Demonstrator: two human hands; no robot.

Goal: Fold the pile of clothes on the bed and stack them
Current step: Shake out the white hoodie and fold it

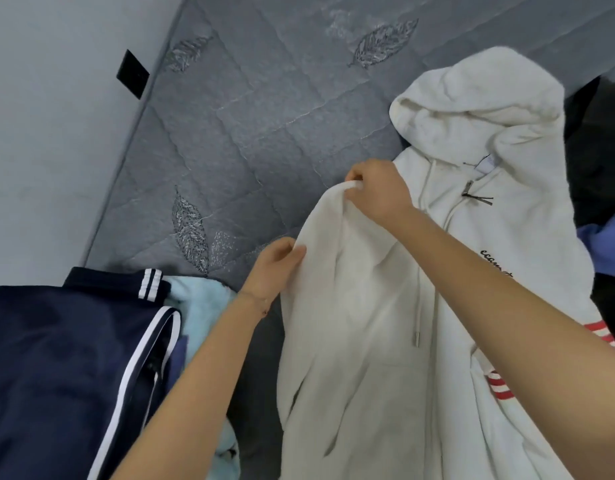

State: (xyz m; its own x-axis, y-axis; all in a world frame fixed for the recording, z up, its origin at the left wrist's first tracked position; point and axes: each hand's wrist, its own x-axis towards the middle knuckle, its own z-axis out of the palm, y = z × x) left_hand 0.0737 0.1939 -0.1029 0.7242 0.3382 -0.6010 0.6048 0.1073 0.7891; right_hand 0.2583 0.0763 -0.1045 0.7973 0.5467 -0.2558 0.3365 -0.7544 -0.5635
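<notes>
A white zip hoodie (479, 174) lies face up on the grey quilted mattress (264, 116), hood toward the far side. Its left sleeve is lifted and folded in over the body. My right hand (375, 192) pinches the raised shoulder end of that sleeve. My left hand (274, 268) grips the sleeve's edge lower down, nearer me. Black lettering and red stripes show on the hoodie's right side, partly behind my right forearm.
A folded navy garment with white stripes (67, 368) lies at the near left on a light blue fleece piece (202, 299). Dark and blue clothes (607, 244) are heaped at the right edge. A wall with a black plate (132, 73) borders the mattress on the left.
</notes>
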